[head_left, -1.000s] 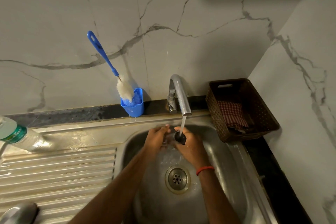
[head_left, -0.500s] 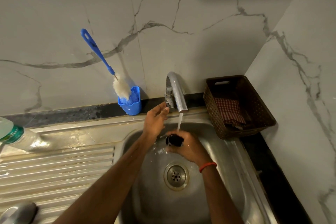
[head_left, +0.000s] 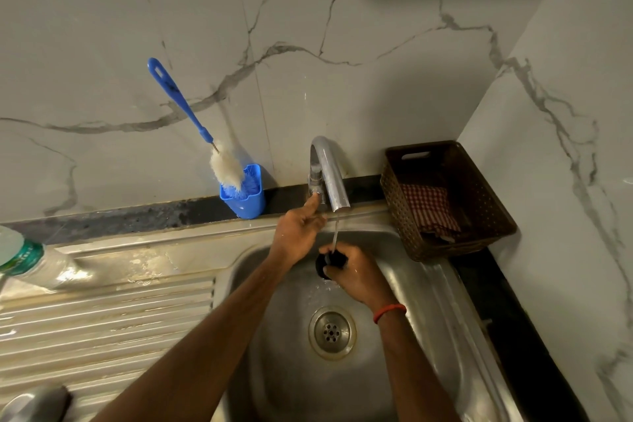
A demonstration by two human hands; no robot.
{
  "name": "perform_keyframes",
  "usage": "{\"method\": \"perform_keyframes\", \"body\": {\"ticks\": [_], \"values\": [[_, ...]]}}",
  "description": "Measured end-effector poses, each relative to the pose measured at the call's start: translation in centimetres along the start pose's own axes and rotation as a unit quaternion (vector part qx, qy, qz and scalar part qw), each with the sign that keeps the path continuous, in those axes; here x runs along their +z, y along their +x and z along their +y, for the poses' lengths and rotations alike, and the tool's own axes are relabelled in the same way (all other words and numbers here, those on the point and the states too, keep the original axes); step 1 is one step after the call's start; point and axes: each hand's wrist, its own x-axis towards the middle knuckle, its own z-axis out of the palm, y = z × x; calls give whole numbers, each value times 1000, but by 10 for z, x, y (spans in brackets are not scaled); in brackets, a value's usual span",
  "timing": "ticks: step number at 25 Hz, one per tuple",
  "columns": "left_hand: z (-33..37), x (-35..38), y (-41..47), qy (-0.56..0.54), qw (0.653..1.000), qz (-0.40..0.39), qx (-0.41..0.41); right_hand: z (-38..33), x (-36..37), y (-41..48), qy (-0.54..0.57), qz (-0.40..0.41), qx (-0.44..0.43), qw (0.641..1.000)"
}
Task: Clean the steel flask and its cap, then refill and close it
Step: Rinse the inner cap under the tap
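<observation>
My right hand grips the black flask cap over the steel sink, right under a thin stream of water from the chrome tap. My left hand reaches up to the tap's base, and its fingertips touch the tap lever. The steel flask lies at the bottom left corner on the ribbed drainboard, only partly in view.
A blue bottle brush stands in a blue holder against the marble wall. A brown basket with a checked cloth sits right of the tap. A clear plastic bottle lies at the left edge. The sink drain lies below my hands.
My left hand left the cap and rose to the tap lever. The water stream has thinned. My right hand still holds the cap under it.
</observation>
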Motion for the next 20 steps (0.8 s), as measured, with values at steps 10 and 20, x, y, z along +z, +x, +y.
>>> {"method": "perform_keyframes", "body": {"ticks": [10,20], "values": [[0,-2,-18,39,998,-42,30,-12,-1,-6,-50,30,-38,998],[-20,4,-63,16,998,-61,-26,3,20,-45,-210,77,17,974]]}}
